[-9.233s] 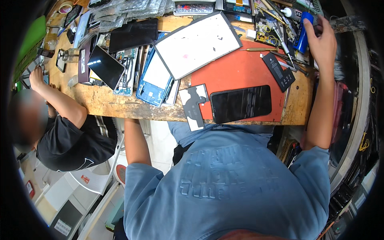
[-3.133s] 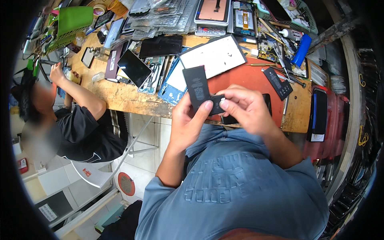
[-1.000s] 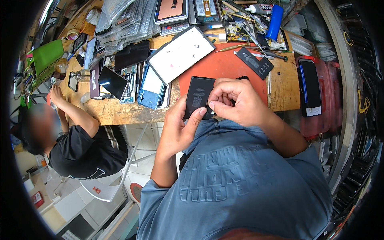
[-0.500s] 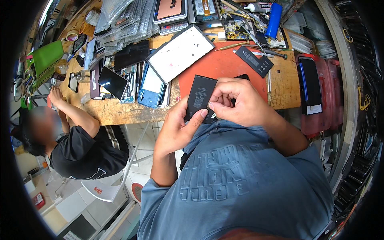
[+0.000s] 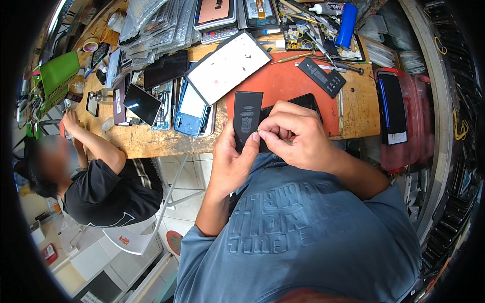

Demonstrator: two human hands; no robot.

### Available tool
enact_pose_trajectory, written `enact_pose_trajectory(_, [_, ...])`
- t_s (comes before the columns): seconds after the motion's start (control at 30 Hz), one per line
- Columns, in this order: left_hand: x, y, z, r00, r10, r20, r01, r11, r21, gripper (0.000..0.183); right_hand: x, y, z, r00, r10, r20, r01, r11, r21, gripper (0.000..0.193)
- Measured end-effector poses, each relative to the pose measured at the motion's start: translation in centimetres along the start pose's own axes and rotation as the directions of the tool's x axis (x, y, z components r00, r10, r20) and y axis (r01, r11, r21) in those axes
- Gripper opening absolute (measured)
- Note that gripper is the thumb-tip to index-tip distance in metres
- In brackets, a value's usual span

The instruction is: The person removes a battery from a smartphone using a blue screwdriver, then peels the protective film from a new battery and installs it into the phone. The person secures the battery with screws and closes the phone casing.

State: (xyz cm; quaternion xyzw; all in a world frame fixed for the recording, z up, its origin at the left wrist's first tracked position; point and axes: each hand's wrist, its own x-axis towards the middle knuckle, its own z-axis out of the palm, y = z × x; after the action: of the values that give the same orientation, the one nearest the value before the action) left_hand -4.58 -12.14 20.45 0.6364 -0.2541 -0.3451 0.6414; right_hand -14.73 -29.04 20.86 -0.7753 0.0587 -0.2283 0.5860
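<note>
My left hand point(image 5: 228, 164) grips a flat black phone battery point(image 5: 248, 108) with small pale print, its thumb across the lower part. The battery is held upright over the near edge of the red mat point(image 5: 283, 83). My right hand point(image 5: 299, 135) is closed, thumb and index finger pinched beside the left thumb at the battery's lower right edge. What the pinch holds, if anything, is hidden. Behind the right hand a black phone housing point(image 5: 309, 102) shows in part. Another black battery point(image 5: 322, 77) lies on the mat at the far right.
A white-topped flat panel point(image 5: 228, 65) overlaps the mat's left side. Screwdrivers point(image 5: 293, 57) and a blue cylinder point(image 5: 346, 25) lie at the back. Phone parts point(image 5: 189, 113) crowd the left. A co-worker point(image 5: 101, 187) sits at the left; a red case point(image 5: 409, 116) stands at the right.
The battery has turned more upright and shifted slightly left. My right hand has moved its pinch to the left thumb, and more of the phone housing shows behind it.
</note>
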Motion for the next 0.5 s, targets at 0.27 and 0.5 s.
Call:
enact_pose_trajectory(0.27, [-0.2, 1.8, -0.3, 0.998, -0.018, 0.062, 0.013, 0.996, 0.086, 0.027, 1.5, 0.0, -2.2, 0.969, 0.144, 0.199, -0.180, 0.968, 0.174, 0.004])
enact_pose_trajectory(0.5, [-0.1, 1.4, -1.0, 0.992, -0.073, 0.100, 0.061, 0.991, 0.119, 0.025, 1.3, -0.1, -2.1, 0.973, 0.098, 0.210, -0.119, 0.989, 0.089, 0.004])
